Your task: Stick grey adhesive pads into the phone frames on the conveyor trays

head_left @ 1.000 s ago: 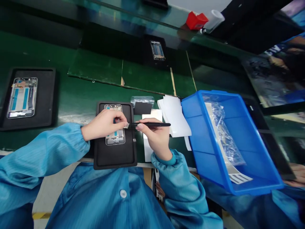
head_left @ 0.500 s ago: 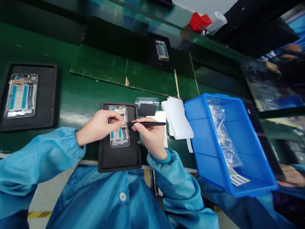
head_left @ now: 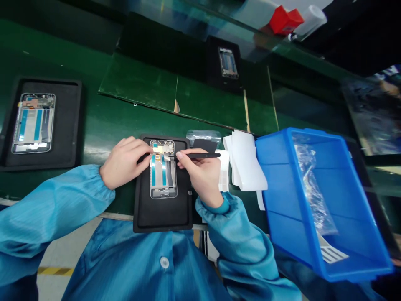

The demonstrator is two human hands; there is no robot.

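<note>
A phone frame (head_left: 163,175) with two teal strips lies in a black tray (head_left: 163,209) at the bench's near edge. My left hand (head_left: 123,162) rests on the tray's left side, fingers pinched together at the frame's top end, where a small gold part shows. My right hand (head_left: 202,175) grips black tweezers (head_left: 196,156) like a pen, their tip touching the same spot at the frame's top. Both wrists wear blue smock sleeves.
A blue bin (head_left: 322,200) holding a plastic bag and a label sheet stands at the right. White sheets (head_left: 246,161) lie beside it. A second tray with a phone frame (head_left: 33,123) sits at the left, a third (head_left: 228,62) farther back. A red box (head_left: 283,19) stands on the shelf.
Both hands have moved up the phone frame from its middle to its top end, uncovering the teal strips. The tweezers' tip followed the left fingers there.
</note>
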